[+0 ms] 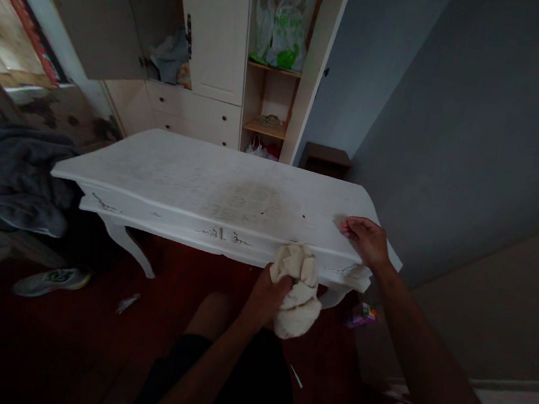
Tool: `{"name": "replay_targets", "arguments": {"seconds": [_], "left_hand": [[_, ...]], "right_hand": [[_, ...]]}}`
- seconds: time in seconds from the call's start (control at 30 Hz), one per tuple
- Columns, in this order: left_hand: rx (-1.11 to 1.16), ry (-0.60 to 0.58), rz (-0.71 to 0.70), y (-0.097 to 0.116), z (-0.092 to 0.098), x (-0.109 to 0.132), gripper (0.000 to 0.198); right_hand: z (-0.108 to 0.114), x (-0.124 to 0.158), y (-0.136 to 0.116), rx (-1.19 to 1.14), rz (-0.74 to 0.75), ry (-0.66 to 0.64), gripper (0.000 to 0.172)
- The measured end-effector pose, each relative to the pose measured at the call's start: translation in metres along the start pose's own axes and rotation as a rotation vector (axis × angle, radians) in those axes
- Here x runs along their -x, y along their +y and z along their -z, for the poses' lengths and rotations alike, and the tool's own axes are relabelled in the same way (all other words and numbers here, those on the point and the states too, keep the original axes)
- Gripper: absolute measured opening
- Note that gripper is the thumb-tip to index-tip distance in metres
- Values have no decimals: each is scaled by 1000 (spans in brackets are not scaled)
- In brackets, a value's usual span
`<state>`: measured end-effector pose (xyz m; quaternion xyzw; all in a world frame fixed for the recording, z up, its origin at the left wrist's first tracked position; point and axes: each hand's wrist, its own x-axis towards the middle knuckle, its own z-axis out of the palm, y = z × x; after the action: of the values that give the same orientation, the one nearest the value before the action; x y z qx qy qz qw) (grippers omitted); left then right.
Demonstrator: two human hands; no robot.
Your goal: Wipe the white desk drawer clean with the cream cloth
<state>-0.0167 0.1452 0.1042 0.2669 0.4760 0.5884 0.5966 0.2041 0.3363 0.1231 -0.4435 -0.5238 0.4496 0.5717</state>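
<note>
My left hand (270, 298) grips a bunched cream cloth (300, 300) in front of the white table's (178, 169) front edge. The cloth hangs down below the edge, over my knees. At the table's right end, my right hand (367, 239) is at the top surface, fingers curled together with the thumb; whether anything is inside them cannot be made out. A dark greyish smudge (249, 200) spreads over the middle of the tabletop. Close to it lie small dark red specks (303, 217).
Behind the table stands a white wardrobe (218, 27) with open doors and plastic bags (290, 28) on a shelf. A grey wall (481, 125) rises at the right. Dark clothes (14, 166) are heaped at the left; a shoe (52, 282) lies on the red floor.
</note>
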Motion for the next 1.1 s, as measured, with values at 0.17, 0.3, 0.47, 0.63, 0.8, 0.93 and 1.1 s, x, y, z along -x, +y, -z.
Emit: {"name": "replay_targets", "arguments": {"seconds": [0.17, 0.3, 0.47, 0.63, 0.8, 0.93, 1.1], "left_hand": [[-660, -36, -569, 81, 5, -7, 49], [-1087, 144, -830, 122, -9, -67, 65], [-1471, 134, -646, 119, -35, -124, 59], [-1406, 43, -655, 113, -38, -141, 97], [-1144, 42, -711, 143, 18, -156, 66], [-1029, 175, -734, 159, 85, -162, 30], [-522, 276, -552, 156, 123, -169, 30]], "right_hand": [[-2, 0, 0, -13, 12, 7, 34], [-4, 1, -1, -10, 25, -9, 36], [-4, 1, -2, -14, 8, -5, 36], [-5, 2, -4, -2, 7, -9, 36], [-7, 5, -7, 7, 33, -5, 36], [-7, 5, -9, 2, 18, -12, 35], [-4, 4, -6, -13, 31, -8, 29]]}}
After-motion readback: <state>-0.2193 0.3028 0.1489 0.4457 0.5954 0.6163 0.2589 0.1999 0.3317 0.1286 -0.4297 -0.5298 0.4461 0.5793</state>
